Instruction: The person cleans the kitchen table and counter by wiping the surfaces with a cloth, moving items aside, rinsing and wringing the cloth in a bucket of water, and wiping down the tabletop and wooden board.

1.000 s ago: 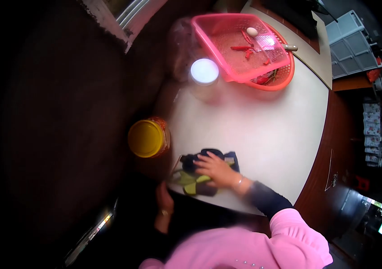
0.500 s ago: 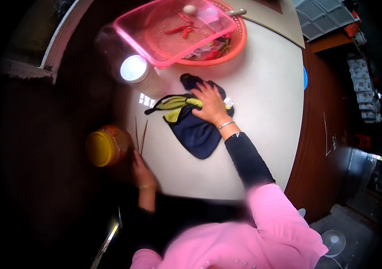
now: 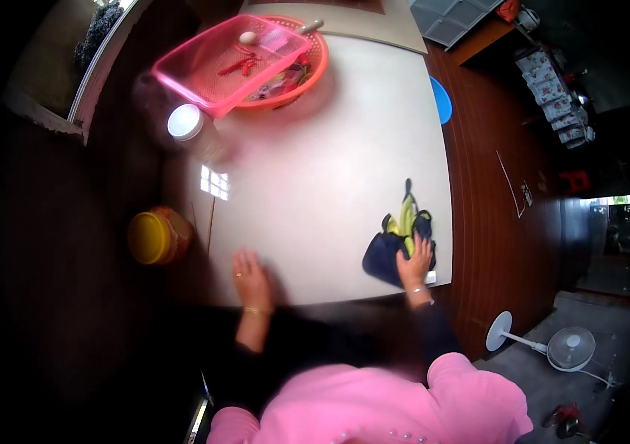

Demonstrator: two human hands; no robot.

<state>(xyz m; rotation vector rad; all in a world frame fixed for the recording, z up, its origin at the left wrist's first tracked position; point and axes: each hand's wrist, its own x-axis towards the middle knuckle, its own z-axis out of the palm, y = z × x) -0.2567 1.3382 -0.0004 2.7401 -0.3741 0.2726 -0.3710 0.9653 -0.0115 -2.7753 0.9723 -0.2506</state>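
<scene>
A dark blue cloth item with yellow-green lining [image 3: 385, 258] lies at the right front corner of the pale table [image 3: 330, 170]. On its right part rests my right hand [image 3: 416, 265], fingers spread; the fingers look laid on the cloth rather than wrapped round it. My left hand [image 3: 251, 277] is at the table's front edge on the left, fingers stretched out, holding nothing. Thin sticks [image 3: 210, 226] lie just beyond it, near the left edge.
A jar with a yellow lid [image 3: 150, 238] stands at the left. Farther back are a white-lidded container [image 3: 185, 122], a pink basket [image 3: 182, 55] with red peppers and an egg, and an orange colander [image 3: 320, 70] under it. A fan [image 3: 570, 348] stands right of the table.
The cloth and my right hand have moved across the table to the right front corner. My left hand has shifted from the left edge onto the front edge. The camera view has turned.
</scene>
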